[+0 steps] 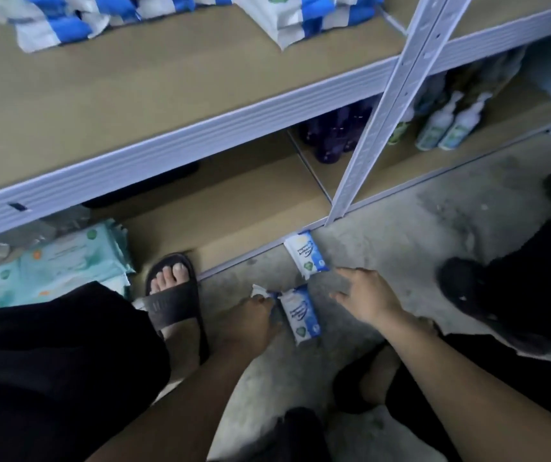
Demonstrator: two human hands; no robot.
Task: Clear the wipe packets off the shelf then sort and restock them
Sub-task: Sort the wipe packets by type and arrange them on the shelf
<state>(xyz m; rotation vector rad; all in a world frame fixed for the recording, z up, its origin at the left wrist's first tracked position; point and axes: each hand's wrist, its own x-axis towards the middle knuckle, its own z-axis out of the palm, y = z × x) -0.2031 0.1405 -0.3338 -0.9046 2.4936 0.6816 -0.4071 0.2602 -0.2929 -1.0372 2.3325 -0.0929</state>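
Grey, blotchy concrete floor (pixel 401 235) runs along the foot of a metal rack, and we crouch over it with both arms reaching down. Our left hand (pixel 250 316) has its fingers curled and pinched on the crimped white end of a crinkled packet (pixel 260 291), most of which the hand hides. Just right of those fingers lies the near packet (pixel 301 315), a flat, soft rectangle in glossy white and blue with a green badge at its lower end. Our right hand (pixel 366 296) hovers with its fingers straight and spread apart, holding nothing. Just beside its fingertips, to the left, the far packet (pixel 306 258) rests on the concrete, its top end at the rack's bottom rail.

Well above both sets of fingers, the shelf (pixel 134 95) is a tan, matte board edged in ribbed white metal, with more blue-and-white packets (pixel 67 25) heaped at its back. A perforated white post (pixel 377 121) slants down above our right fingers. Left of the left fingers sits a black ribbed sandal (pixel 174 305), and beyond it pale green packs (pixel 77 258) lie on the bottom board. White pump bottles (pixel 447 125) stand far off behind the post.
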